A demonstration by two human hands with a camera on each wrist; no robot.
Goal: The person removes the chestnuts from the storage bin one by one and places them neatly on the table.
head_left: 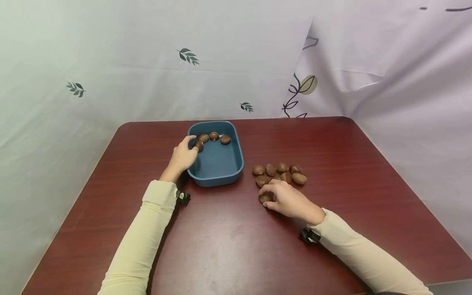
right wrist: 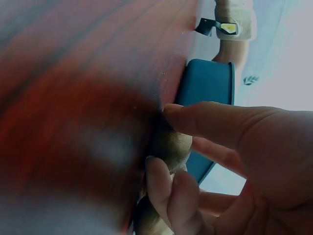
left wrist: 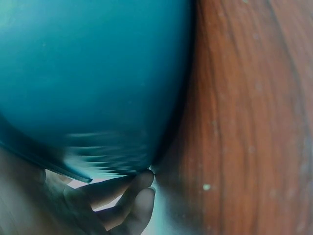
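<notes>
My left hand (head_left: 183, 157) grips the left wall of a blue plastic bin (head_left: 215, 180), its thumb reaching over the rim. In the left wrist view, fingers (left wrist: 139, 200) lie along the outside of the bin's wall (left wrist: 98, 73). Several brown chestnuts (head_left: 214, 136) sit inside, towards the far end. To the right of the bin, my right hand (head_left: 289, 200) pinches one chestnut (head_left: 265, 198) between thumb and fingers, low at the tabletop. The right wrist view shows that chestnut (right wrist: 171, 147) between the fingertips, with another chestnut (right wrist: 149, 218) close by.
Just beyond the right hand lie several more chestnuts (head_left: 271, 169) in loose rows on the dark red wooden table (head_left: 221, 241). A pale cloth (head_left: 228, 49) with leaf prints hangs behind the table and along its sides.
</notes>
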